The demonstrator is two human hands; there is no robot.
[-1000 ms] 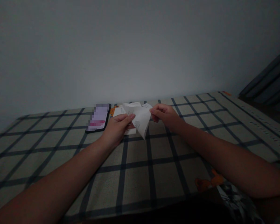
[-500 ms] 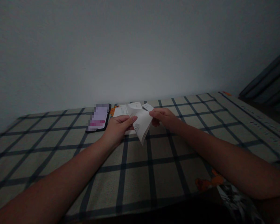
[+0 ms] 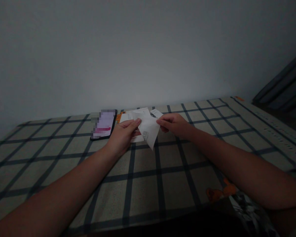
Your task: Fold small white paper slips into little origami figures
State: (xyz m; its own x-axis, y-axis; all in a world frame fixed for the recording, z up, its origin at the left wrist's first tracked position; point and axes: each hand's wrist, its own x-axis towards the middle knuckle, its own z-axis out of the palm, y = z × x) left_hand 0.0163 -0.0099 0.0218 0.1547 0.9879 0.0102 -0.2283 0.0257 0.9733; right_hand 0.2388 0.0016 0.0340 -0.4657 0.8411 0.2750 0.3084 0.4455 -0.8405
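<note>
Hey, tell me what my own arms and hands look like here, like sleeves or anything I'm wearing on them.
Your left hand and right hand are ungloved, with no ring, watch or bracelet visible. Both forearms are sleeveless and free of visible markings. The black-and-white patterned fabric below your right forearm may be clothing.

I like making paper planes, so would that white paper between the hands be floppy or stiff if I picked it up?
The printed white paper is probably floppy, since its lower corner droops below the hands. It's likely light: the left hand and right hand only pinch it. It may crease easily, as it looks thin.
</note>
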